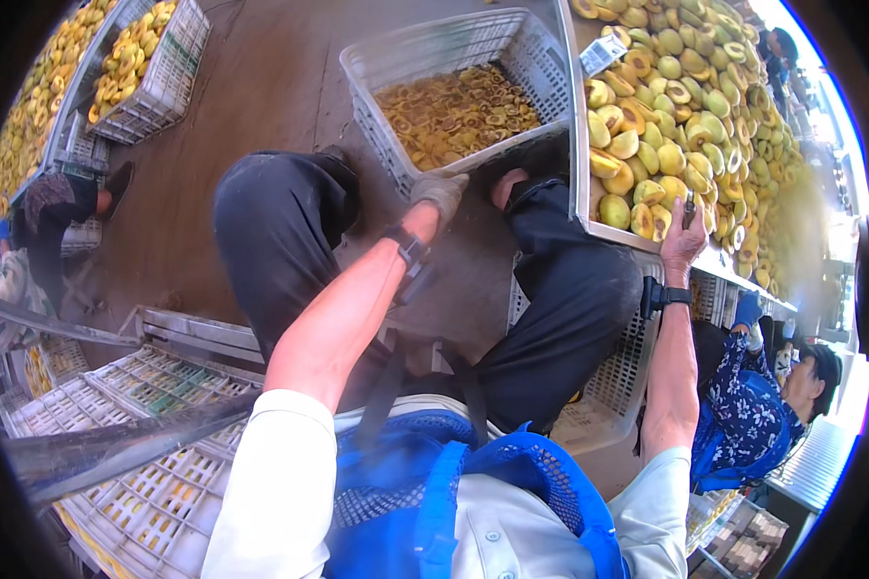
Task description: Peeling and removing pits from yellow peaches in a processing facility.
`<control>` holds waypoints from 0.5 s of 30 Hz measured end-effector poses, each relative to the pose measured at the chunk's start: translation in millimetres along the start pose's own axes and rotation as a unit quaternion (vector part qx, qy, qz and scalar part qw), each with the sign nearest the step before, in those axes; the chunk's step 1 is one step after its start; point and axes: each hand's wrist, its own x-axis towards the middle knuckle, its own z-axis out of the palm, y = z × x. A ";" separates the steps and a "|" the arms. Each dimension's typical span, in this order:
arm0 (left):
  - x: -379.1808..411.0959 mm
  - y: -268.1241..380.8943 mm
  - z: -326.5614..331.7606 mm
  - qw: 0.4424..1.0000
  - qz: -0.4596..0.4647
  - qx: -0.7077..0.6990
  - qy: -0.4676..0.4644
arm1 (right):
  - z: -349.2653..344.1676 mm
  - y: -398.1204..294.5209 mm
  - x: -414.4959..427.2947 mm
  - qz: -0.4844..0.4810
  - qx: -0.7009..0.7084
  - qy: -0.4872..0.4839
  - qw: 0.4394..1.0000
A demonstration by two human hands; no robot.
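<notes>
My left hand [438, 197], in a soiled pale glove, grips the near rim of a white plastic crate [373, 119]. Inside that crate lies a layer of brownish-yellow fruit scraps [456, 112], some ring-shaped. On the right, my bare right hand [684, 242] is at the edge of a metal-rimmed table [583, 210]. A small dark metal tool [689, 206] sticks up from its fingers; its exact kind is hard to see. Beside that hand is a big heap of halved yellow-green stone fruit [670, 155], probably peaches or apricots, several with brown hollows showing.
A small printed carton [603, 54] lies on the fruit. Another white crate [601, 391] stands under the table by my right leg. Stacked crates [152, 463] and a wooden bar [123, 441] are at lower left. A co-worker [753, 412] sits at right; a fruit-filled crate [152, 79] stands upper left.
</notes>
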 end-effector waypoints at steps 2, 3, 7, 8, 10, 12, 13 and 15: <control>24.2 -33.6 -18.4 0.997 0.034 -0.067 0.013 | 18.9 -26.7 3.4 -0.023 0.013 0.000 1.000; 37.7 -56.5 -43.4 0.992 0.037 -0.114 0.027 | 37.3 -49.6 3.9 -0.026 0.066 -0.016 0.997; -9.4 -2.0 0.9 0.999 0.036 -0.039 0.012 | -1.3 -2.1 1.1 0.001 0.002 -0.022 1.000; -12.3 0.7 -2.2 0.998 0.046 -0.046 0.017 | -1.6 -3.0 1.3 -0.001 0.002 -0.022 1.000; -14.2 1.4 -7.6 0.997 0.046 -0.061 0.020 | 1.3 -8.3 0.3 -0.003 0.020 -0.023 1.000; -14.3 2.1 -9.3 0.996 0.048 -0.074 0.018 | 3.1 -11.7 1.0 -0.009 0.023 -0.020 0.999; -13.7 1.9 -9.8 0.996 0.029 -0.080 0.024 | 3.4 -13.0 1.5 -0.014 0.026 -0.017 0.999; -12.6 0.8 -9.6 0.996 0.014 -0.085 0.027 | 3.5 -14.6 0.7 -0.011 0.027 -0.016 0.999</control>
